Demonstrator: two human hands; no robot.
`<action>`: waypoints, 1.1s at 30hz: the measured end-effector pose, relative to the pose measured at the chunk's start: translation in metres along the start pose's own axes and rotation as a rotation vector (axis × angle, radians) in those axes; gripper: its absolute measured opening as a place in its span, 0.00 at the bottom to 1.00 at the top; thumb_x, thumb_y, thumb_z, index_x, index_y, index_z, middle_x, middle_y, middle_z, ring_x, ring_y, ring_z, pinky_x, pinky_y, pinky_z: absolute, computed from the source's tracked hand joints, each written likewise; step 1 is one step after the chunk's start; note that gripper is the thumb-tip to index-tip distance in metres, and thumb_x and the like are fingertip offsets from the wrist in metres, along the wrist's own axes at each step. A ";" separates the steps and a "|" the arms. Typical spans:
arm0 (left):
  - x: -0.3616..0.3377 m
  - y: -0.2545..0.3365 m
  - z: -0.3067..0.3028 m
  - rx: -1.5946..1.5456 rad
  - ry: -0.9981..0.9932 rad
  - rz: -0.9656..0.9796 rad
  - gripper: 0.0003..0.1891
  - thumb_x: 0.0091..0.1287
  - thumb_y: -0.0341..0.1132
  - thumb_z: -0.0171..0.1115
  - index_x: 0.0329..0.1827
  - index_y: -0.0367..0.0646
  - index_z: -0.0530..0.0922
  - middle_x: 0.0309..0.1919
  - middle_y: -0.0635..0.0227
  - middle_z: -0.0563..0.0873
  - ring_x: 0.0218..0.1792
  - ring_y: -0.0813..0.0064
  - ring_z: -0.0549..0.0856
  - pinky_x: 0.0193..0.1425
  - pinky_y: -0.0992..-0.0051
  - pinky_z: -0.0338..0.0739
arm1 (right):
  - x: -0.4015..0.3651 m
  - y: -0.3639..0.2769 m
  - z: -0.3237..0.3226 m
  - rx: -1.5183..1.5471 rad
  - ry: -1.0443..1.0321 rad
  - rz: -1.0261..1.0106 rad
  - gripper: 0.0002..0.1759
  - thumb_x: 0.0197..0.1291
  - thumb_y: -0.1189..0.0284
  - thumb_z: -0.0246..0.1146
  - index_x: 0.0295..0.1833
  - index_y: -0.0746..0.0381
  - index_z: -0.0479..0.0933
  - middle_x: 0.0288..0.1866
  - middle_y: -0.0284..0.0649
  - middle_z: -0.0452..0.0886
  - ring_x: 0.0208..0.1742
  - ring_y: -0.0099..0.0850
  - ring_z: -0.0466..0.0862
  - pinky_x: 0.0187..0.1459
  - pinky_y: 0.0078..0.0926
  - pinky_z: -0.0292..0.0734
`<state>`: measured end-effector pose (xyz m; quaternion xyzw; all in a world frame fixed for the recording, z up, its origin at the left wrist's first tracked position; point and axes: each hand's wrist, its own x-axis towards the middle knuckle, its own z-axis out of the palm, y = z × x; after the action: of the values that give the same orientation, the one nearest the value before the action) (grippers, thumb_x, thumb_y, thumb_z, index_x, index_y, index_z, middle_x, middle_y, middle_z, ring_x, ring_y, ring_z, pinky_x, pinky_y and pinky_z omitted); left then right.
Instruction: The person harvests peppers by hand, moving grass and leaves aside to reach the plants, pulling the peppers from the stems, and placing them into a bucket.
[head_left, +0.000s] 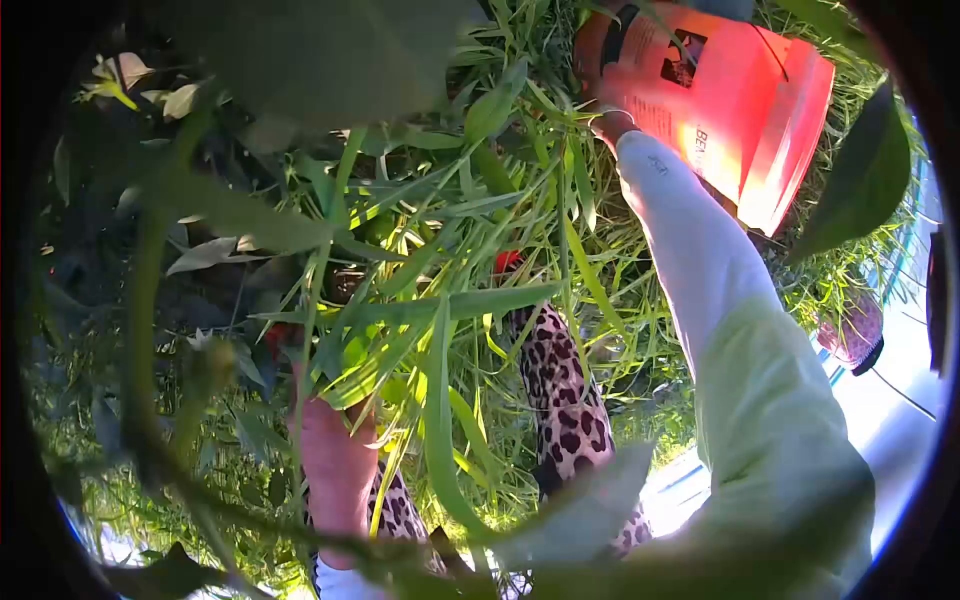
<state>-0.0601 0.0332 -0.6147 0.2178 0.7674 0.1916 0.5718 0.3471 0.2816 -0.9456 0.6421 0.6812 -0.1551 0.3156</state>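
My left hand [342, 430] reaches down into tall grass and leafy stems [430, 310]. Blades cover its fingers, so what they hold, if anything, is hidden. A small red thing [282, 340] shows among the dark leaves just beyond it, too covered to name. My right arm, in a pale sleeve [700, 250], stretches toward an orange-red plastic bucket [690, 90] tipped over in the grass. Only a bit of my right hand [612, 124] shows beyond the cuff, at the bucket's side. Its fingers are out of sight.
Large blurred leaves [320, 60] hang close to the camera. My legs in leopard-print trousers [565, 390] are below, with another red patch [507, 262] near one. A pinkish rounded object [855, 330] lies at the right, by a bright pale sheet [905, 400].
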 end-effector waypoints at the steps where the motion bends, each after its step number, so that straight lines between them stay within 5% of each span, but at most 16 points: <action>1: -0.002 -0.004 0.000 -0.019 -0.001 -0.034 0.21 0.58 0.31 0.62 0.54 0.35 0.70 0.43 0.58 0.82 0.42 0.68 0.82 0.45 0.71 0.76 | 0.012 0.008 0.003 -0.215 -0.012 -0.040 0.18 0.57 0.64 0.56 0.49 0.64 0.77 0.41 0.50 0.81 0.39 0.43 0.82 0.41 0.36 0.76; 3: -0.012 -0.023 -0.005 -0.041 0.002 -0.048 0.22 0.58 0.29 0.62 0.55 0.34 0.70 0.43 0.59 0.82 0.43 0.71 0.82 0.46 0.75 0.77 | -0.001 -0.034 -0.038 -0.095 -0.050 0.011 0.17 0.60 0.66 0.54 0.51 0.63 0.74 0.49 0.50 0.78 0.47 0.42 0.80 0.45 0.37 0.76; 5: -0.046 -0.070 -0.030 -0.468 0.096 -0.369 0.23 0.58 0.29 0.62 0.56 0.34 0.69 0.44 0.59 0.81 0.41 0.70 0.82 0.46 0.75 0.77 | -0.019 -0.058 -0.050 0.022 -0.086 0.065 0.16 0.63 0.68 0.51 0.54 0.62 0.71 0.56 0.50 0.75 0.56 0.42 0.77 0.50 0.37 0.76; 8: -0.046 -0.059 -0.021 -0.434 0.137 -0.433 0.23 0.58 0.30 0.62 0.57 0.35 0.69 0.46 0.59 0.80 0.43 0.69 0.81 0.47 0.74 0.77 | -0.023 -0.054 -0.056 0.204 -0.020 0.345 0.17 0.63 0.65 0.51 0.53 0.62 0.72 0.51 0.52 0.78 0.49 0.45 0.81 0.46 0.39 0.78; 10: -0.041 -0.051 -0.011 -0.409 0.129 -0.432 0.23 0.59 0.31 0.61 0.57 0.35 0.68 0.47 0.60 0.78 0.45 0.69 0.80 0.47 0.74 0.77 | -0.031 -0.047 -0.058 -0.080 -0.104 -0.002 0.18 0.61 0.65 0.52 0.53 0.64 0.71 0.48 0.53 0.79 0.49 0.49 0.80 0.47 0.39 0.77; 14: -0.036 -0.040 -0.004 -0.430 0.102 -0.430 0.24 0.59 0.32 0.60 0.58 0.35 0.67 0.50 0.60 0.76 0.47 0.68 0.78 0.47 0.73 0.77 | -0.040 -0.050 -0.088 0.371 0.310 0.066 0.20 0.52 0.61 0.58 0.44 0.66 0.72 0.37 0.58 0.79 0.42 0.50 0.81 0.42 0.44 0.76; 19: -0.030 -0.036 -0.002 -0.472 0.078 -0.438 0.25 0.60 0.33 0.59 0.60 0.35 0.66 0.54 0.60 0.73 0.51 0.66 0.75 0.48 0.72 0.76 | 0.018 -0.062 -0.147 0.556 0.387 0.225 0.22 0.52 0.65 0.57 0.53 0.64 0.71 0.45 0.59 0.78 0.48 0.51 0.79 0.48 0.42 0.75; 26: -0.031 -0.034 -0.006 -0.555 0.074 -0.477 0.26 0.60 0.35 0.58 0.61 0.35 0.65 0.59 0.60 0.69 0.55 0.65 0.72 0.49 0.71 0.76 | 0.040 -0.091 -0.142 0.118 0.181 0.134 0.21 0.53 0.61 0.58 0.49 0.62 0.76 0.48 0.56 0.78 0.51 0.46 0.79 0.51 0.40 0.74; 31: -0.026 -0.010 0.009 -0.709 0.001 -0.454 0.27 0.61 0.36 0.57 0.63 0.36 0.64 0.62 0.61 0.66 0.58 0.64 0.69 0.49 0.70 0.76 | 0.019 -0.071 -0.117 0.443 0.386 0.276 0.27 0.50 0.58 0.59 0.55 0.60 0.71 0.45 0.52 0.80 0.47 0.45 0.81 0.49 0.36 0.76; 33: -0.021 0.009 0.024 -0.910 -0.025 -0.476 0.28 0.61 0.37 0.56 0.63 0.36 0.63 0.64 0.61 0.65 0.60 0.63 0.68 0.49 0.70 0.76 | -0.032 -0.070 -0.133 0.801 0.297 0.103 0.23 0.52 0.64 0.58 0.54 0.61 0.71 0.39 0.43 0.76 0.38 0.34 0.77 0.40 0.28 0.74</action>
<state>-0.0304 0.0297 -0.5999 -0.2317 0.6276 0.3682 0.6456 0.2479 0.3298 -0.8385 0.7623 0.5723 -0.2975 -0.0528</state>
